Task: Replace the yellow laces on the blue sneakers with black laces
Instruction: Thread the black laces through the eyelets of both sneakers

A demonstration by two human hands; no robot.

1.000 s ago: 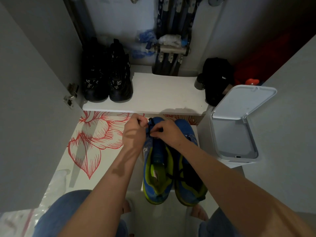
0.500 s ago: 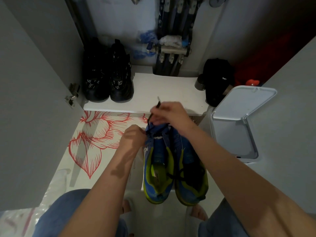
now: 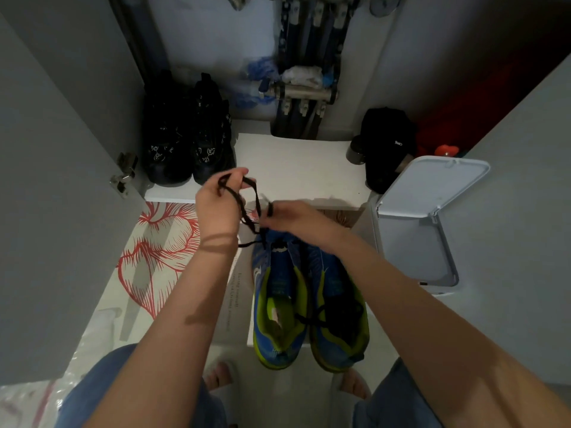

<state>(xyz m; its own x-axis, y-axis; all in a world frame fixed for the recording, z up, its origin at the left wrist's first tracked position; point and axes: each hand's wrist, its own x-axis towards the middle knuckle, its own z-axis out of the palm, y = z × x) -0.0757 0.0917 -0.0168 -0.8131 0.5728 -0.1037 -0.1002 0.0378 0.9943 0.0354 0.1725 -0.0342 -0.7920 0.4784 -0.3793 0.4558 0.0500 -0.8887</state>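
Above the toes of the blue sneakers (image 3: 279, 291), your left hand (image 3: 217, 211) and right hand (image 3: 290, 216) are apart, each pinching a run of the black lace (image 3: 247, 219) that drops to the lowest eyelets of 1 shoe. Pull unevenly and 1 end will likely slip back through or come up short; the strands also cross between your hands, so a twist could set in. The white shelf (image 3: 296, 168) edge sits just behind, the black shoes (image 3: 188, 140) near your left knuckles, the open bin (image 3: 414, 242) to your right. Draw upward and toward yourself.
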